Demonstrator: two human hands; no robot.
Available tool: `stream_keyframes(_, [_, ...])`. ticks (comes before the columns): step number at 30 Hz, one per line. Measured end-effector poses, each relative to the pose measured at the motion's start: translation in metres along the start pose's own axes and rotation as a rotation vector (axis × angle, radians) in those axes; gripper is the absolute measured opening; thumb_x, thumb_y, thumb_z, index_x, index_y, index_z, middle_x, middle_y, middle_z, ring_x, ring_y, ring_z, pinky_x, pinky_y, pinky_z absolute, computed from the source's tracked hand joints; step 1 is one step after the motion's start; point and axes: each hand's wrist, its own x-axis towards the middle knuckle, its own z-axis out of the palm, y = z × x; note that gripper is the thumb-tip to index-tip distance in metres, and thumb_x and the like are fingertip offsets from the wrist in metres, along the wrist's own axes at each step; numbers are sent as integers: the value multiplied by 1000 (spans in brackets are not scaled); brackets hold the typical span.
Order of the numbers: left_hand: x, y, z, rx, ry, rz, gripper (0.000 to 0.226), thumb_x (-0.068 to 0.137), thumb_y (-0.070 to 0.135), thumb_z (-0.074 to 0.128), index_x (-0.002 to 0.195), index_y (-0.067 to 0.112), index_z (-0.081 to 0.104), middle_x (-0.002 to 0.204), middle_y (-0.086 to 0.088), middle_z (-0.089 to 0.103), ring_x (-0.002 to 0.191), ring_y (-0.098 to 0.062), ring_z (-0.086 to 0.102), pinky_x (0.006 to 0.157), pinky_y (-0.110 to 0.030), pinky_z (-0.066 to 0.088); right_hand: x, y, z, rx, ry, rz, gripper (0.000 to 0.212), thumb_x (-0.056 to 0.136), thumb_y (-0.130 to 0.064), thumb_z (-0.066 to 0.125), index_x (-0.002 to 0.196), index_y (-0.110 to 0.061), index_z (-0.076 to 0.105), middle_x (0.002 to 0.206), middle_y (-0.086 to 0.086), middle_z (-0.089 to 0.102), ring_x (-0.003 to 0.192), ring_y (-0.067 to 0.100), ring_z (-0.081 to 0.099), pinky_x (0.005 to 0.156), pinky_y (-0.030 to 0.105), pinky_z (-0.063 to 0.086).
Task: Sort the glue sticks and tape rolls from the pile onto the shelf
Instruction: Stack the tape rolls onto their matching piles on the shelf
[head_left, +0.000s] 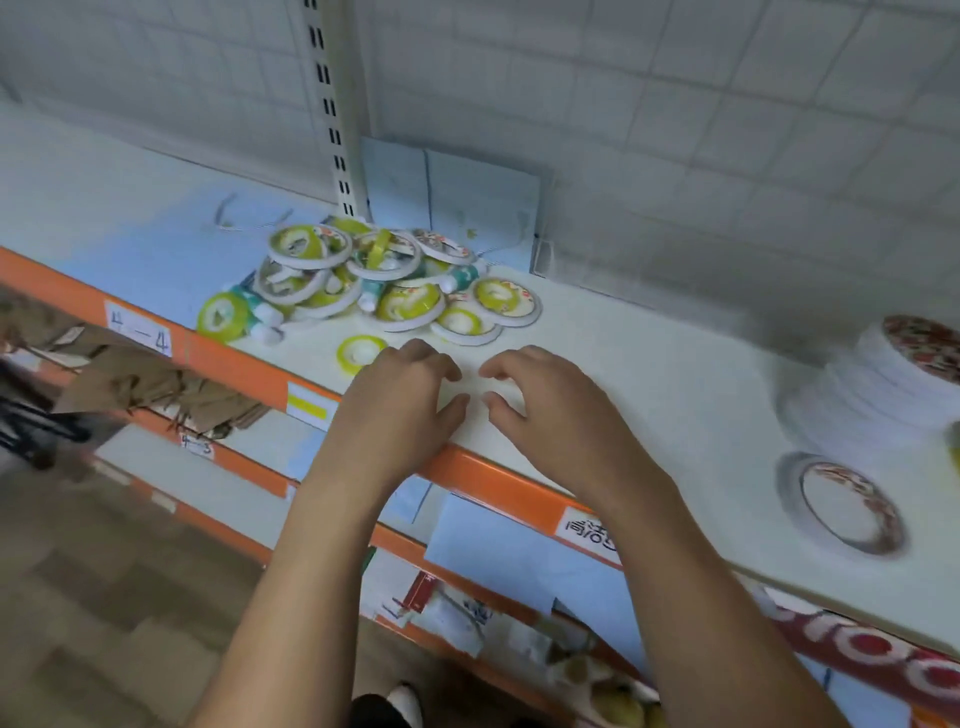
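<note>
The left hand (400, 395) and right hand (540, 402) were side by side over the white shelf (649, 374), fingers loosely curled and holding nothing. The pile (363, 275) of tape rolls and glue sticks sat just beyond the fingertips, with a small yellow roll (361, 353) just beside the left hand's fingers. Well to the right of the right hand stood a stack of rolls (893, 384), and a single roll (841, 504) lay flat nearer the shelf's front edge.

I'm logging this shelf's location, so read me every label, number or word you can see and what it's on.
"4—4": handwritten label on the top shelf's orange edge.
"4-3", probably: blurred label on the shelf edge below.
"高洁": white label on the orange edge; the rest unreadable.
Prints on the tape rolls and the red banner: too blurred to read.
</note>
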Motion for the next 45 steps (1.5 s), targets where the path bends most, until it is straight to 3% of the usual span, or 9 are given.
stream_keyframes(4, [17, -42, -4, 49, 52, -47, 49, 90, 37, 60, 134, 19, 51, 133, -7, 47, 118, -30, 47, 94, -44, 43, 27, -19, 23, 36, 6, 50, 28, 95, -30, 54, 122, -26, 60, 121, -8, 59, 113, 14, 53, 92, 37, 48])
stream_keyframes(9, [37, -81, -4, 26, 16, -137, 54, 85, 36, 65, 133, 18, 49, 126, -11, 49, 114, -34, 46, 90, -43, 43, 52, -34, 42, 66, 28, 94, 28, 94, -25, 57, 121, -22, 62, 119, -4, 59, 112, 17, 54, 93, 37, 46])
stream_keyframes(18, [55, -106, -9, -102, 0, -90, 42, 81, 29, 70, 117, 15, 54, 106, -11, 61, 102, -31, 54, 73, -38, 47, 111, -49, 53, -6, 144, 49, 23, 90, -17, 61, 112, -13, 66, 117, 5, 57, 111, 24, 52, 95, 38, 43])
stream_keyframes(21, [60, -112, -18, -128, 23, -74, 46, 79, 29, 73, 119, 15, 56, 109, -11, 62, 102, -31, 56, 69, -32, 39, 134, -50, 57, -80, 140, 100, 28, 91, -19, 61, 119, -12, 64, 123, 7, 56, 115, 26, 48, 99, 32, 36])
stream_keyframes(29, [67, -107, -23, -184, 47, -54, 55, 80, 25, 73, 129, 8, 52, 124, -12, 58, 113, -29, 53, 87, -36, 45, 149, -50, 56, -113, 10, 183, 42, 84, -24, 71, 124, -11, 63, 118, 12, 65, 113, 29, 53, 92, 37, 44])
stream_keyframes(34, [72, -87, -24, -185, 147, 56, 52, 79, 25, 74, 125, 8, 57, 121, -12, 59, 109, -33, 54, 85, -38, 44, 123, -42, 37, 27, 91, 121, 42, 80, -17, 69, 121, -13, 63, 115, 11, 58, 108, 26, 54, 94, 33, 41])
stream_keyframes(40, [77, -74, -21, -162, 125, 56, 54, 76, 20, 76, 125, 6, 57, 118, -15, 61, 107, -34, 55, 82, -38, 44, 103, -25, 23, -13, 50, 122, 37, 86, -24, 68, 122, -14, 62, 121, 7, 56, 114, 23, 51, 97, 36, 41])
stream_keyframes(45, [71, -82, -23, -159, 124, 45, 54, 76, 17, 76, 126, 5, 57, 119, -16, 60, 108, -33, 55, 84, -38, 44, 101, -31, 34, 8, 81, 98, 33, 90, -19, 63, 122, -11, 62, 122, 9, 58, 115, 23, 51, 96, 33, 40])
